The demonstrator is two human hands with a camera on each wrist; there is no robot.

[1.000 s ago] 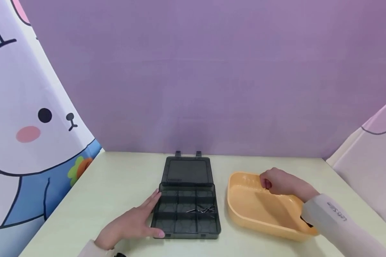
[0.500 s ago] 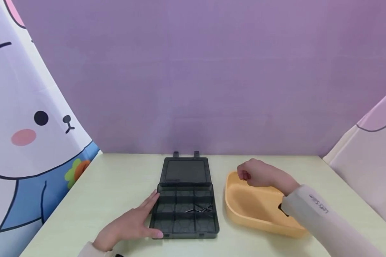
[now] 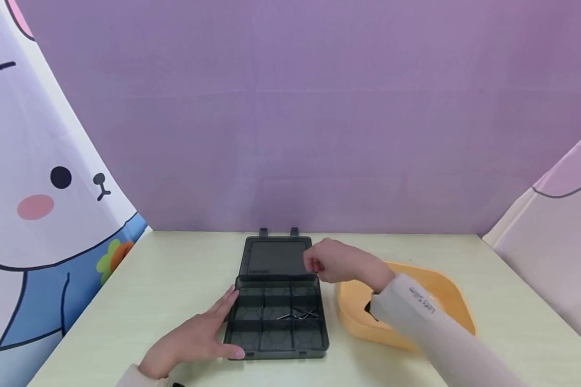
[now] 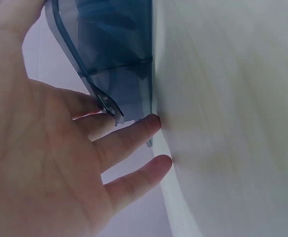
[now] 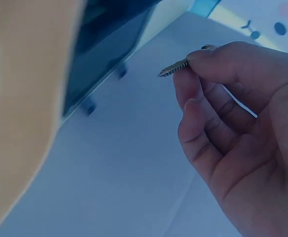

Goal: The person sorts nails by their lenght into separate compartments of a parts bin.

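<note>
In the head view, a dark translucent divided box (image 3: pixel 277 339) lies with its lid (image 3: pixel 276 258) folded back. Several slim metal pieces, apparently screws or nails, lie in its middle row (image 3: pixel 304 314), some in the middle and some in the right compartment. My left hand (image 3: pixel 196 336) rests along the box's left side, fingers spread and thumb at the front-left corner. Over the right edge of the lid is my right hand (image 3: pixel 336 262). In the right wrist view it pinches a threaded screw (image 5: pixel 173 68) between thumb and index finger, point outward.
Right of the box stands an orange-yellow basin (image 3: pixel 368 329), partly covered by my right forearm. A purple backdrop (image 3: pixel 290 134) rises behind the pale table (image 3: pixel 184 269). Cartoon-printed cloth (image 3: pixel 77 231) borders the left side.
My right hand has moved left, from above the basin to the right edge of the box's lid. The left hand has stayed at the box, and the view has shifted slightly.
</note>
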